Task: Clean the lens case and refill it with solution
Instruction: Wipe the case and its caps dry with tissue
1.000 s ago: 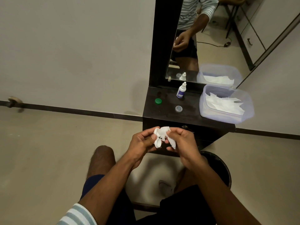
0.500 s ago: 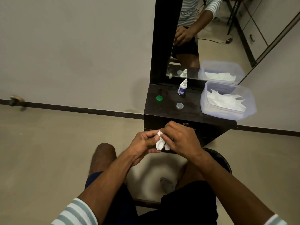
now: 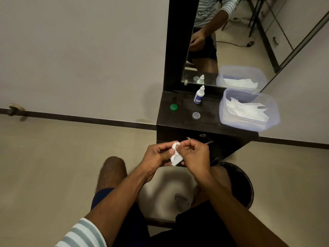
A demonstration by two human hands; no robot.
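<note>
While the person sits with knees apart, both hands meet just in front of the dark vanity, and the white tissue (image 3: 175, 155) is pinched between them. Left hand (image 3: 156, 155) has its fingers curled, thumb pressing the tissue from the near side. Right hand (image 3: 195, 154) is closed on the other side of the wad, knuckles up, fingertips tucked in at the top edge. Half a second ago the right hand lay over the tissue and hid most of it; now it has rolled back and more white shows, hanging down between the palms. A second ago the tissue was spread looser and higher. The lens case itself cannot be made out, presumably wrapped inside the tissue, but I cannot tell.

Further out, on the vanity top (image 3: 185, 122), nothing has shifted: the green cap (image 3: 173, 107) sits at the left, the clear cap (image 3: 196, 115) lies well apart to its right, nearer the front edge. Behind them the solution bottle (image 3: 199, 95) stands upright, cap on. At the right, the clear tub (image 3: 249, 109) holds loose tissues. Beyond, the mirror (image 3: 231, 41) doubles the bottle, the tub and the person's hands.
</note>
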